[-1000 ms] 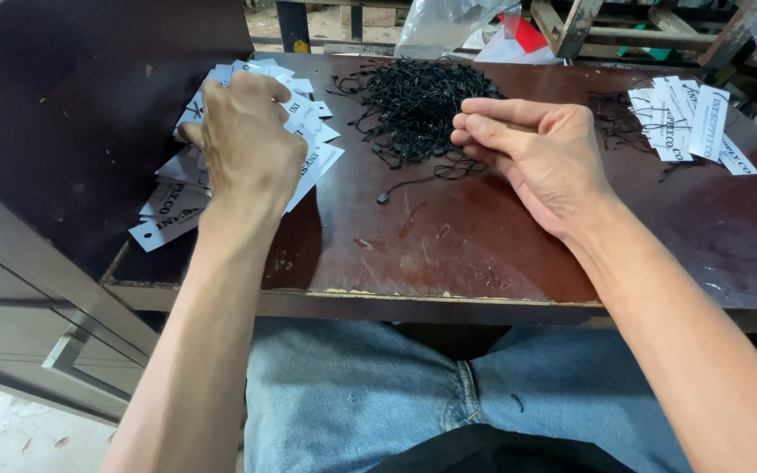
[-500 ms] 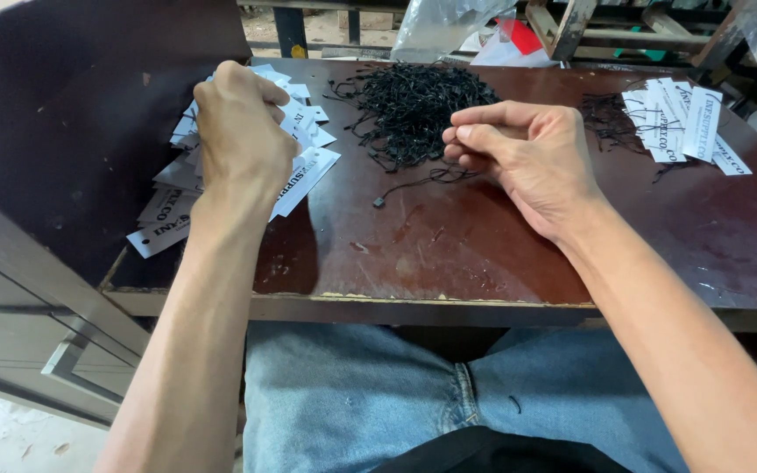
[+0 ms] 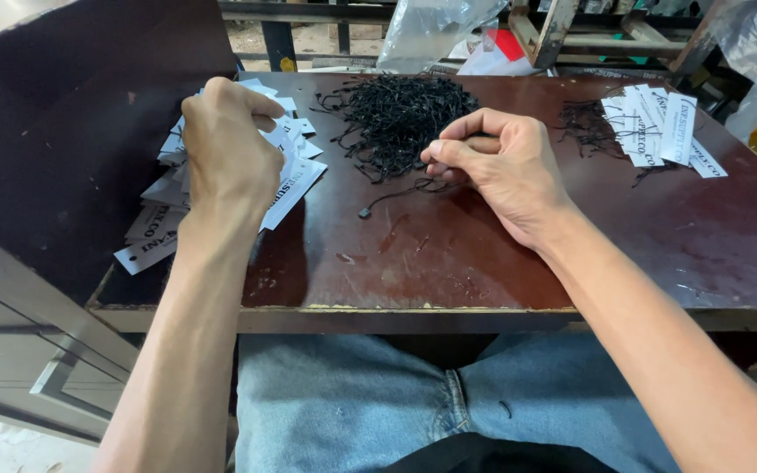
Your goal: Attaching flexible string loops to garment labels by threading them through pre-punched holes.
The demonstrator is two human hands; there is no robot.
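My left hand [image 3: 225, 153] rests on a loose heap of white paper tags [image 3: 286, 180] at the table's left side, fingers curled down onto the top tags. My right hand [image 3: 501, 166] is at the near edge of a pile of black strings [image 3: 400, 114], thumb and fingers pinched on one black string [image 3: 396, 194] that trails left across the wood to a small end piece. Whether the left hand has lifted a tag is hidden under its fingers.
A dark red-brown wooden table [image 3: 484, 271] carries everything. A second stack of white tags with black strings [image 3: 650, 127] lies at the right rear. Clear plastic bags [image 3: 435, 31] and a wooden frame stand behind. A grey cabinet [image 3: 10, 350] is at my left.
My right hand has drawn one black string a little out of the pile toward me. My left hand stays on the tag heap with its fingers curled tighter.
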